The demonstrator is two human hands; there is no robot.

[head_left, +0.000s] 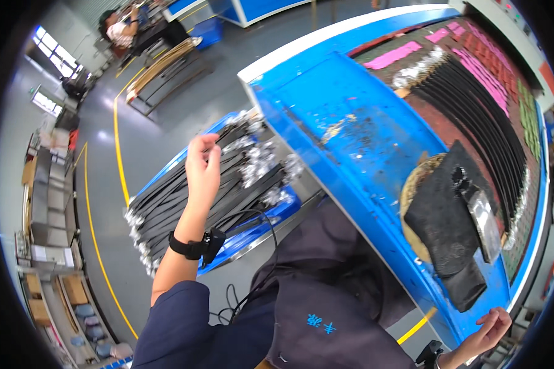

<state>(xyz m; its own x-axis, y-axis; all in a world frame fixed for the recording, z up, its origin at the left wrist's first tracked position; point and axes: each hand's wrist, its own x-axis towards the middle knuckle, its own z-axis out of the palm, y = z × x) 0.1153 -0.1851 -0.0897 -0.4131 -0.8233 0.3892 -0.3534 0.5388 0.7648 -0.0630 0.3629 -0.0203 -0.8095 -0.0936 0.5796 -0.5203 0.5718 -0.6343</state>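
My left hand [204,165] hovers over a blue bin [286,210] on the left, its fingers loosely bent, the thumb apart, and nothing visible in it. Long black strips [163,206] with crumpled silver foil ends [255,165] fill that bin. At the lower right, my right hand [490,331] is beside the near end of a blue workbench [301,86], fingers spread a little and holding nothing. A black sheet [440,215] lies on the bench over a round tan pad [407,200]. On the sheet rests a shiny, clear-looking flat piece [485,224].
A row of black strips [474,120] with foil ends lies along the bench's right side, near pink strips [395,55] and green pieces [526,117]. Debris dots the blue surface. Far left stand shelves [49,215]; another person [120,31] sits in back near a low table [166,71].
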